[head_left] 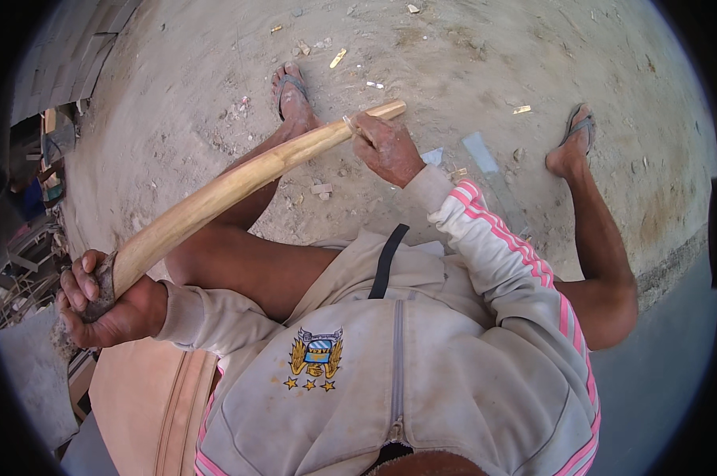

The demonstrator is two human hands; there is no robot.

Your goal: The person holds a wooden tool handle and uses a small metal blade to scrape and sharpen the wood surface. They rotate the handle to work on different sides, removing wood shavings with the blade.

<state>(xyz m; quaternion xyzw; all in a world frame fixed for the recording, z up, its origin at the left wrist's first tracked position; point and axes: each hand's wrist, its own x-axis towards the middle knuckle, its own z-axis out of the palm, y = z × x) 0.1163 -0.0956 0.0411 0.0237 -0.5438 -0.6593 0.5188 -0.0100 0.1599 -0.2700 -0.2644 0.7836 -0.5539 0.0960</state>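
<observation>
A long, slightly curved length of pale bare wood [224, 190] lies slantwise across in front of me, from the lower left up to the centre. Its near end is rough and dark. My left hand [109, 305] is closed round that dark end, palm turned up. Close to the narrower far end, my right hand [386, 148] is closed, with its fingers against the wood. A thin whitish edge [348, 123] shows at the right fingertips, lying across the wood. What exactly the right fingers pinch is mostly hidden.
My sandalled feet [293, 91] stand apart on dusty ground [454, 63]. Flat, glass-like pieces [480, 152] and small wood scraps [338, 58] are scattered there. Jumbled debris [37, 254] lies at the left, near a tan panel [136, 397]. A grey ledge [660, 357] is at the right.
</observation>
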